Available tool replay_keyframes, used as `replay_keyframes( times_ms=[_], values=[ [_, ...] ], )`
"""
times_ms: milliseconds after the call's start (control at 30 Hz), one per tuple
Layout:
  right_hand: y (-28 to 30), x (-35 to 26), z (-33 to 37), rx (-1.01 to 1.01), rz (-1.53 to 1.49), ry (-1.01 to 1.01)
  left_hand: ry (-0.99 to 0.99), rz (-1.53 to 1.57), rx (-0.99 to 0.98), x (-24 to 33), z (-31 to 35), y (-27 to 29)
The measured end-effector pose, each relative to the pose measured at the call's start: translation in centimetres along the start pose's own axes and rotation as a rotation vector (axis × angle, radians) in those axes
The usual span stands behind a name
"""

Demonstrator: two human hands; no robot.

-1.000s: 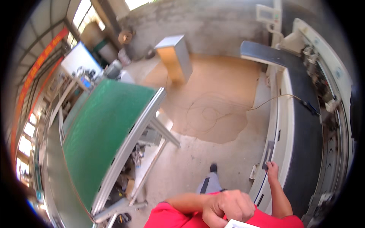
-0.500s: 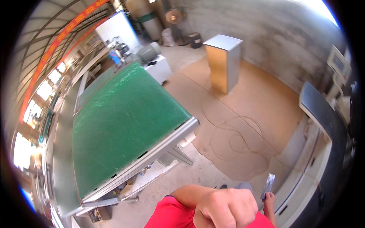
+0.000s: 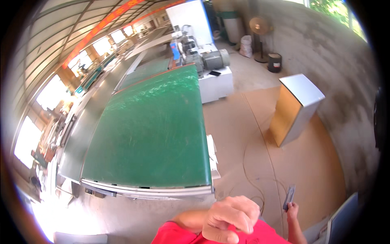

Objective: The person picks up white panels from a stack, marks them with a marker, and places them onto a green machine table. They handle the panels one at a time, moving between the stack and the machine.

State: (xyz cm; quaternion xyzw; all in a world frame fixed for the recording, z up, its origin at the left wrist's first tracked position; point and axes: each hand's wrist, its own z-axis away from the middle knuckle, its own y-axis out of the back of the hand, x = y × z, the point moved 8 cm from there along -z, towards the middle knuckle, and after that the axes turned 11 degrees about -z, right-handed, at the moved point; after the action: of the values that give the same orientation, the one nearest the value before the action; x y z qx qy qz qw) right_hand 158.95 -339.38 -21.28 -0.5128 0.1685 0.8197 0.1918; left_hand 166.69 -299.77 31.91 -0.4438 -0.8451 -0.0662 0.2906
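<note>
My left hand is raised close in front of my red shirt, at the lower middle. Its fingers curl toward the thumb in a loose fist, and nothing shows in them. Lower right, my right hand is held away from my body, closed round one end of a flat, narrow silver-grey strip. The strip points up and away; its exact kind cannot be made out. Ahead and to the left lies a broad green conveyor belt with a metal front edge; neither hand touches it.
A tall box-shaped cabinet with a pale top stands right on brown floor sheeting. A thin hose loops across it. Beyond the belt are a grey motor, a fan and a black bucket. A dark-topped panel edges in lower right.
My view has swung right, so belt and cabinet sit differently in it. My left hand's fist has loosened a little, showing the thumb. My right hand still holds the silver-grey strip.
</note>
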Motion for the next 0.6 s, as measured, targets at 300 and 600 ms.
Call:
replay_keyframes(
  times_ms=[300, 600],
  values=[
    [-21.5, -24.5, -26.8, -0.259, 0.095, 0.267, 0.327, -0.751, 0.438, -15.3, 2.6, 20.8],
    [-33.3, -25.9, -41.8, -0.24, 0.109, 0.075, 0.759, -0.445, 0.665, -30.5, -3.4, 46.6]
  ],
)
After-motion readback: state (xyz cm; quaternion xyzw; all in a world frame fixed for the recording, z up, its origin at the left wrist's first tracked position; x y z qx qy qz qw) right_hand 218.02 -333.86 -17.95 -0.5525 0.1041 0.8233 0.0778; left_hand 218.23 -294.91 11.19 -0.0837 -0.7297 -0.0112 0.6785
